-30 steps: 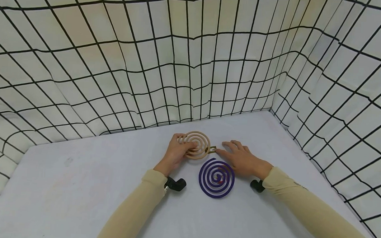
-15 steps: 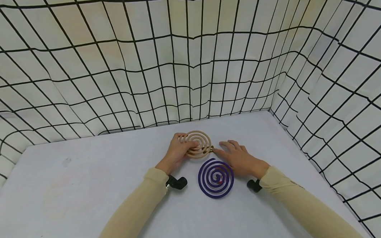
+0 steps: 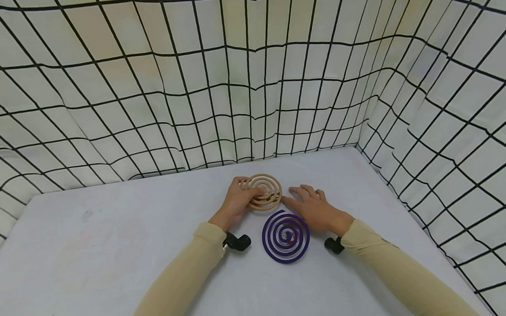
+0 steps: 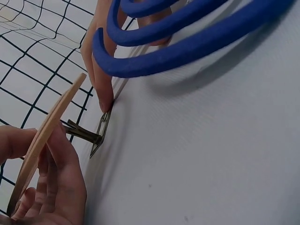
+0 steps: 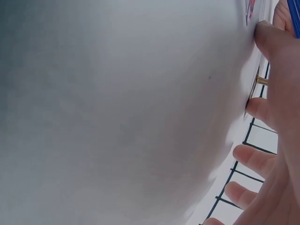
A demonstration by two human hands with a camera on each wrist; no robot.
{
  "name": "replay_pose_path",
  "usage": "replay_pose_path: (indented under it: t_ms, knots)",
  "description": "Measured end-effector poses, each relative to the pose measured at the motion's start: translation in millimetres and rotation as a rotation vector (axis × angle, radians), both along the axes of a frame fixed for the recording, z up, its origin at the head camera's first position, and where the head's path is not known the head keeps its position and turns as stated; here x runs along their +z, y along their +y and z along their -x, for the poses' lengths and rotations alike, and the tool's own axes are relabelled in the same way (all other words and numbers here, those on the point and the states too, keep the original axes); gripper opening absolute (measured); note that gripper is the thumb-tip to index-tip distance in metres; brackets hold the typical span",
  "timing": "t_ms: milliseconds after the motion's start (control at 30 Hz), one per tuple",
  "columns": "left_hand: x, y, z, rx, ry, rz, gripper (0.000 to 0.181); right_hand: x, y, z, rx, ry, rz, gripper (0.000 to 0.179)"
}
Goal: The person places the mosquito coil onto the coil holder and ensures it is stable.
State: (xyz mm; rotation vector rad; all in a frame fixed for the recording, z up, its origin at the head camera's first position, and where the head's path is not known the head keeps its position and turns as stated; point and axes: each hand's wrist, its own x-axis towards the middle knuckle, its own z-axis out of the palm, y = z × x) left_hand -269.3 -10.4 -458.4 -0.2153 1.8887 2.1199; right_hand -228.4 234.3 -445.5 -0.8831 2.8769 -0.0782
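Observation:
My left hand (image 3: pixel 237 199) pinches a tan mosquito coil (image 4: pixel 45 131) and holds it tilted above the table. Close beside that coil, a small metal coil stand (image 4: pixel 96 139) lies on its flat base, its prong rising towards the coil; whether coil and prong touch I cannot tell. My right hand (image 3: pixel 317 213) lies spread on the table, one fingertip (image 4: pixel 106 104) on the edge of the stand's base. A second coil (image 3: pixel 288 235), dark purple-blue, is nearer me; in the left wrist view this blue coil (image 4: pixel 187 53) partly covers the right hand.
Something with red print (image 5: pixel 249 10) shows under the blue coil, near the right thumb. Black netting (image 3: pixel 256 86) over white cloth walls the back and right of the white table (image 3: pixel 102 255). Black wrist cameras (image 3: pixel 238 242) hang below both wrists.
The left hand has moved the tan coil slightly right, over the stand, hiding more of it in the head view. My right hand shifted a little left, its fingertip still at the stand.

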Motion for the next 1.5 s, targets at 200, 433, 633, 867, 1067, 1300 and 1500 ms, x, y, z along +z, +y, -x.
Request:
replay_pose_path:
  t_ms: [200,433,633,867,1067,1300,1500]
  knots:
    - [-0.3,2.5,0.8,0.002,-0.002,-0.005,0.065,1.2,-1.4,0.5,-0.022,-0.017,-0.008,0.063]
    - [-2.0,4.8,1.8,0.017,-0.005,-0.007,0.064,-0.5,0.1,2.9,-0.019,-0.028,-0.009,0.065]
    - [-1.5,8.8,-0.2,0.012,0.010,-0.011,0.063,-0.4,0.2,3.6,-0.014,-0.037,0.002,0.062]
    - [-2.7,11.1,-0.2,-0.008,0.011,-0.013,0.062,-1.9,0.0,5.0,-0.019,-0.049,0.004,0.056]
    - [-2.8,11.2,-0.7,-0.013,0.023,0.007,0.063,-2.8,0.8,5.6,-0.017,-0.045,0.000,0.056]
    - [-2.7,11.3,-1.8,-0.009,0.025,0.039,0.060,-2.5,1.1,4.9,-0.020,-0.059,0.012,0.059]
    - [-2.5,11.2,-2.1,-0.011,0.025,0.076,0.059,-3.3,0.8,5.4,-0.025,-0.061,0.006,0.059]
